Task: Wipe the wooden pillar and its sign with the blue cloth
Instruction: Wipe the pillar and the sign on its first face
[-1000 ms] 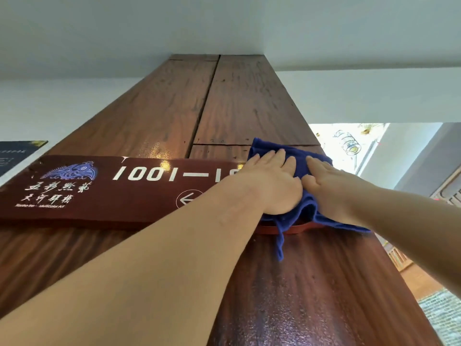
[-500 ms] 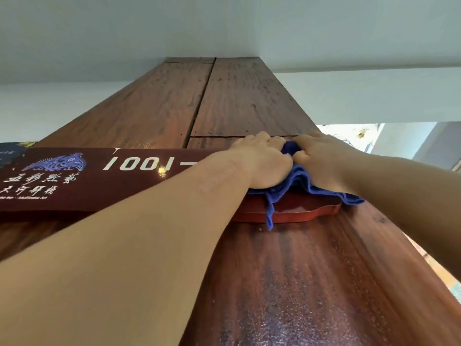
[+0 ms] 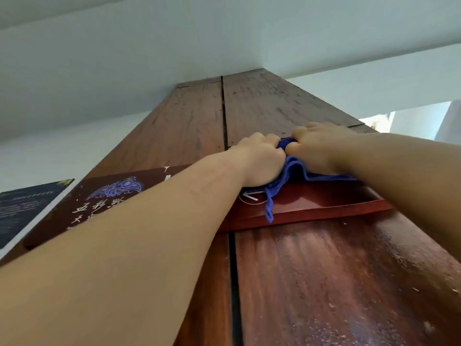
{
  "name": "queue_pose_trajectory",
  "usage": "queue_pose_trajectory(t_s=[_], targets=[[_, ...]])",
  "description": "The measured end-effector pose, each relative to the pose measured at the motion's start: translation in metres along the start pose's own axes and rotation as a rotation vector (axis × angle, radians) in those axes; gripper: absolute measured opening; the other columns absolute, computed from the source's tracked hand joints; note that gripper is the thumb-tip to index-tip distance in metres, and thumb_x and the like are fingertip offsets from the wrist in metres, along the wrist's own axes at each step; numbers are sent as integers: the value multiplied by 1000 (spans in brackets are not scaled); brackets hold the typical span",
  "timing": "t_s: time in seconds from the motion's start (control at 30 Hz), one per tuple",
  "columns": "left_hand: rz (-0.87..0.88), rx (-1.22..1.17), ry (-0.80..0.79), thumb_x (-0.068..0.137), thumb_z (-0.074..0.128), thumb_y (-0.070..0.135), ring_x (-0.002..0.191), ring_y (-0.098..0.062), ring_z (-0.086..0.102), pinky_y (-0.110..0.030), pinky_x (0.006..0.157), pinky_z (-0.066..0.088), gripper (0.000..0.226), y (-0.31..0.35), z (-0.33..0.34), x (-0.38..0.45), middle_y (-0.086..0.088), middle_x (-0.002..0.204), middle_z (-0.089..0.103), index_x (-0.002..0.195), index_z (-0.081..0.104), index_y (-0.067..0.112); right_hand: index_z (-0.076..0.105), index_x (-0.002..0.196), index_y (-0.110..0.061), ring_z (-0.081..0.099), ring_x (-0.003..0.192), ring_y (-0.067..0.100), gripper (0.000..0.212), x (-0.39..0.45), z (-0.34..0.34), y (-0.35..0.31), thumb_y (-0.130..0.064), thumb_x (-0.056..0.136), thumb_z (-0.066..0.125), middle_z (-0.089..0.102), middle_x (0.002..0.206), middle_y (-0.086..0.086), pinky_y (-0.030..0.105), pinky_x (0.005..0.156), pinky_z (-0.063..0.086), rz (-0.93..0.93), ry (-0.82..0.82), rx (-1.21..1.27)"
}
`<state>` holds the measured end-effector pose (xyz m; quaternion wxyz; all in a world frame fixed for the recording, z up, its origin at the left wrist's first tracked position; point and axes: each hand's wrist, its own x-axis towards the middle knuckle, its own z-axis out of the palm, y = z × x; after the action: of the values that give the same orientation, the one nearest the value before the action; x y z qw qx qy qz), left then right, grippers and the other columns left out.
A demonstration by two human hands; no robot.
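The wooden pillar (image 3: 269, 111) rises to the white ceiling, seen from below. A dark red sign (image 3: 311, 201) with white lettering, a white arrow and a blue emblem runs across it. The blue cloth (image 3: 294, 168) is bunched at the sign's top edge, one corner dangling over the red face. My left hand (image 3: 259, 161) and my right hand (image 3: 316, 143) are side by side, both with fingers curled on the cloth and pressing it against the pillar. My forearms hide much of the sign's lettering.
A dark poster (image 3: 25, 208) with pale text hangs on the white wall at the left. A white beam (image 3: 374, 78) crosses above right, with a bright opening (image 3: 414, 118) beyond the pillar's right edge. A dark vertical seam (image 3: 234, 283) splits the pillar's boards.
Both hands went from flat on the cloth to curled fists gathering it, and slid up to the sign's top edge. The view tilted and shifted, so the sign sits lower left.
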<state>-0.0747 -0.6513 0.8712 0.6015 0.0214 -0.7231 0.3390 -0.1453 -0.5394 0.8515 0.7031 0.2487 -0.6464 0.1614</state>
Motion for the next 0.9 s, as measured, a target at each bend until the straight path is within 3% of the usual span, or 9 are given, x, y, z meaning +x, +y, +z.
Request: queue_pose_trajectory(t_s=[0.23, 0.5, 0.63, 0.73, 0.9], targets=[[-71, -141, 30, 89, 28, 39, 110, -33, 49, -46, 97, 40, 48, -91, -12, -49, -12, 128, 49, 127, 47, 18, 48, 118, -17, 46, 114, 31, 42, 22, -2, -97, -43, 90, 30, 49, 129, 11, 39, 82, 32, 28, 11, 119], [-88, -144, 39, 90, 29, 40, 112, -30, 48, -47, 99, 38, 47, -201, -26, -108, -10, 130, 48, 131, 45, 23, 49, 121, -18, 46, 115, 33, 51, 40, -9, -220, -49, 85, 30, 48, 131, 13, 40, 87, 36, 36, 8, 126], [-86, -167, 54, 81, 28, 42, 111, -31, 50, -48, 98, 40, 53, -229, -25, -121, -12, 129, 51, 126, 49, 22, 48, 110, -19, 47, 107, 32, 39, 44, -10, -251, -48, 89, 32, 49, 125, 13, 36, 81, 34, 48, 1, 125], [-104, -186, 72, 76, 27, 43, 110, -33, 50, -48, 97, 41, 56, -237, -25, -129, -13, 127, 51, 123, 51, 23, 45, 101, -22, 48, 101, 29, 36, 46, -11, -263, -51, 84, 30, 49, 114, 9, 40, 87, 40, 38, -9, 127], [-191, -181, 80, 81, 30, 39, 109, -35, 47, -51, 96, 40, 50, -259, -26, -143, -14, 124, 49, 125, 48, 21, 48, 109, -21, 48, 102, 26, 37, 52, -13, -290, -47, 86, 34, 48, 111, 6, 45, 94, 41, 12, -3, 144]])
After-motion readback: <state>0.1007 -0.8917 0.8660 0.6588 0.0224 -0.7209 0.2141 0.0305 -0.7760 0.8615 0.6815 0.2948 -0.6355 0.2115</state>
